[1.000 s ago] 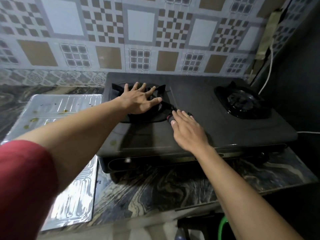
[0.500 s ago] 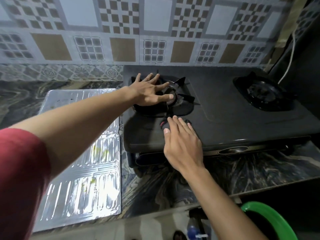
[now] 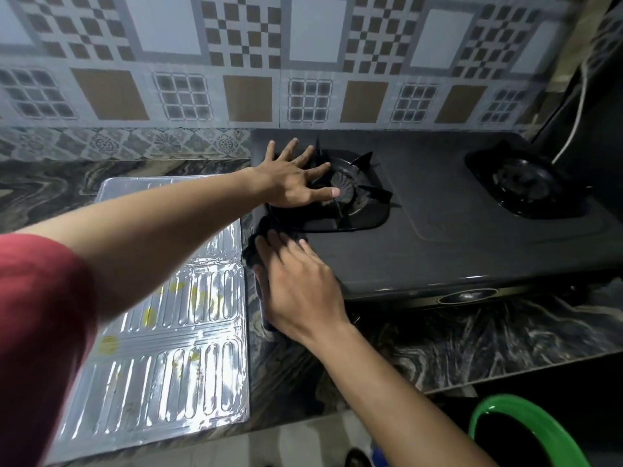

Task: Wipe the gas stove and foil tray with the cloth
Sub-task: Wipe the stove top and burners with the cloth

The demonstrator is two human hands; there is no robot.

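Observation:
A black two-burner gas stove (image 3: 438, 244) stands on the marble counter against the tiled wall. My left hand (image 3: 293, 180) lies flat, fingers spread, on the left burner's pan support (image 3: 354, 193). My right hand (image 3: 296, 288) presses a dark cloth (image 3: 256, 244) flat against the stove's front left corner; only the cloth's edge shows past my fingers. The ribbed silver foil tray (image 3: 161, 365) lies on the counter left of the stove, with yellow stains on it.
The right burner (image 3: 526, 187) sits at the stove's far right. A white cable (image 3: 573, 123) runs down the right wall. A green-rimmed bucket (image 3: 526, 429) stands below the counter's front edge at the lower right.
My right hand with the cloth has slid left and toward me, from beside the left burner to the stove's front left corner. My left hand has stayed on the burner.

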